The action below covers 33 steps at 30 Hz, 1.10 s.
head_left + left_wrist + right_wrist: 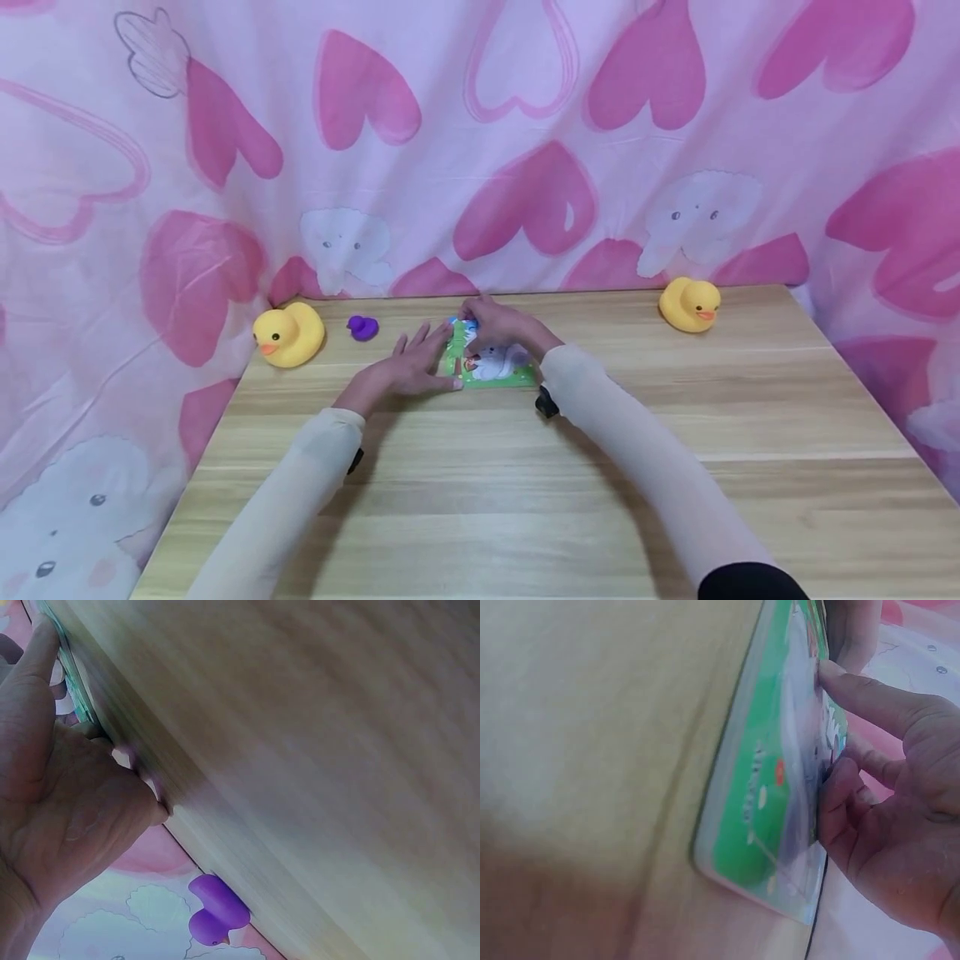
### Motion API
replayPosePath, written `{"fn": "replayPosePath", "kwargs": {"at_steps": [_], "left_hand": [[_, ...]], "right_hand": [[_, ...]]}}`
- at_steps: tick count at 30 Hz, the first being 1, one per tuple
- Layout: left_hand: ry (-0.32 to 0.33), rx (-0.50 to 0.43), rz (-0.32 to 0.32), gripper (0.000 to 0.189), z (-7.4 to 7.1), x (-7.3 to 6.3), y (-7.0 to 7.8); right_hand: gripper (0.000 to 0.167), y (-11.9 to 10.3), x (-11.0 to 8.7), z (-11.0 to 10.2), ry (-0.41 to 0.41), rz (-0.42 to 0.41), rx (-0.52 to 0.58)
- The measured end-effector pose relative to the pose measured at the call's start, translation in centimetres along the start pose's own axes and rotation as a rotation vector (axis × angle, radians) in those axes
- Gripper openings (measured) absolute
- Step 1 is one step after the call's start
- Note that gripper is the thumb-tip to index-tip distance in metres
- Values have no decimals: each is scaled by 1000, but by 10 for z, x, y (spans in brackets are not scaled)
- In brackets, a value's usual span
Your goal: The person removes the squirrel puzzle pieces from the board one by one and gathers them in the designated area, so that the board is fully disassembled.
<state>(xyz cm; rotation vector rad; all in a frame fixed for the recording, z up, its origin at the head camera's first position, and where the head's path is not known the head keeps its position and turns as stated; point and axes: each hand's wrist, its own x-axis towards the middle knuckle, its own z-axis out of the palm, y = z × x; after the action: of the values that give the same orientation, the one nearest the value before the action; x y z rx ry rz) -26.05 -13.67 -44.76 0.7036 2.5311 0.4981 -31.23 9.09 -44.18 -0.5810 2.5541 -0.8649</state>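
A flat picture board (498, 373) with a green border and a grey squirrel lies on the wooden table, below the back curtain. My left hand (411, 367) is at its left side, fingers spread, the thumb on the lower left corner. In the left wrist view, the left hand (67, 795) reaches along the board's green edge (75, 694). My right hand (501, 323) arches over the board's upper part. The right wrist view has the right hand (900, 787) with its thumb and bent fingers apart, fingertips on the printed face of the board (742, 832).
A small purple duck (363, 327) sits left of my left hand. Farther left is a large yellow duck (289, 335), and another yellow duck (689, 305) stands at the back right. The pink heart-print curtain (517, 200) hangs right behind the table (480, 492).
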Motion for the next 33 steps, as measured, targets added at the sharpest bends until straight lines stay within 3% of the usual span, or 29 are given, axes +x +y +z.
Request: {"fn": "replayPosePath", "kwargs": {"at_steps": [7,17,23,29,33], "left_hand": [[-13,-7,-1,111,1,-1,0],[-10,-8,16,110,4,3,0],[2,8,27,111,3,7,4],[-3,6,0,111,1,5,3],[-6,4,-17,111,0,2,1]], "right_hand": [[49,8,1,4,62,-32,80],[49,15,1,4,102,-21,86],[49,26,-18,-19,147,-90,159],[48,51,-50,-43,186,-107,78],[48,69,-65,-53,183,-71,58]]}}
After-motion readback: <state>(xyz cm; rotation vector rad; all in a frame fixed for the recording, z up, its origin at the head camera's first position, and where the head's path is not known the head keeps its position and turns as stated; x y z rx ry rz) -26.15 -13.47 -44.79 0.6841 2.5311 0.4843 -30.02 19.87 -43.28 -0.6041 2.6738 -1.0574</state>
